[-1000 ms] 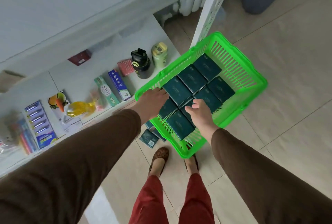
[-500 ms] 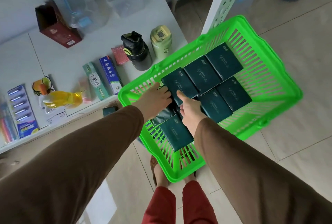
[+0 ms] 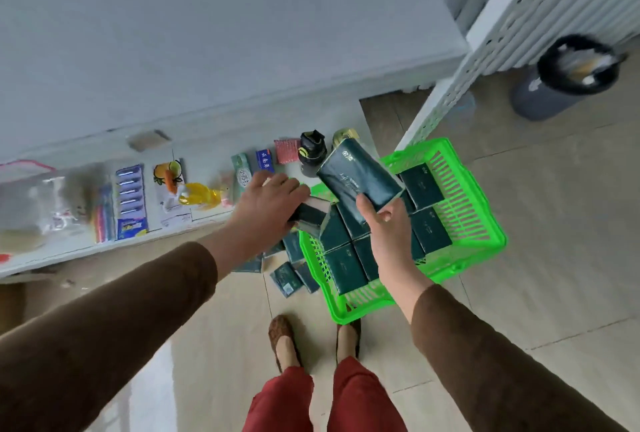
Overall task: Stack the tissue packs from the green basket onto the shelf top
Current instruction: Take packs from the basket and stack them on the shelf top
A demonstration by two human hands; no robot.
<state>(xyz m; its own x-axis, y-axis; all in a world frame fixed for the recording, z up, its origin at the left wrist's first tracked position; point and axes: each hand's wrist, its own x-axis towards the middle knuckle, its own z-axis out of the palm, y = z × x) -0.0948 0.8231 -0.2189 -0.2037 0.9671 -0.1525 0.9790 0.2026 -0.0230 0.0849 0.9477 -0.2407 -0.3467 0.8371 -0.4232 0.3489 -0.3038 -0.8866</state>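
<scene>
A bright green basket point(image 3: 485, 224) stands on the floor and holds several dark green tissue packs point(image 3: 427, 186). My right hand point(image 3: 388, 234) grips one dark green pack point(image 3: 356, 175), lifted above the basket. My left hand point(image 3: 266, 203) holds another pack point(image 3: 310, 213) by its end, over the basket's left rim. The pale grey shelf top point(image 3: 207, 33) fills the upper left of the view and lies bare.
A lower shelf point(image 3: 194, 154) carries toothpaste boxes, a black bottle point(image 3: 311, 154), a yellow toy and packets. Several tissue packs point(image 3: 287, 276) lie on the floor left of the basket. A grey bin point(image 3: 561, 85) stands at the right by a white radiator cover. My feet are below.
Both hands have risen out of the basket, each with a tissue pack. The view has tilted up, so the shelf top now shows.
</scene>
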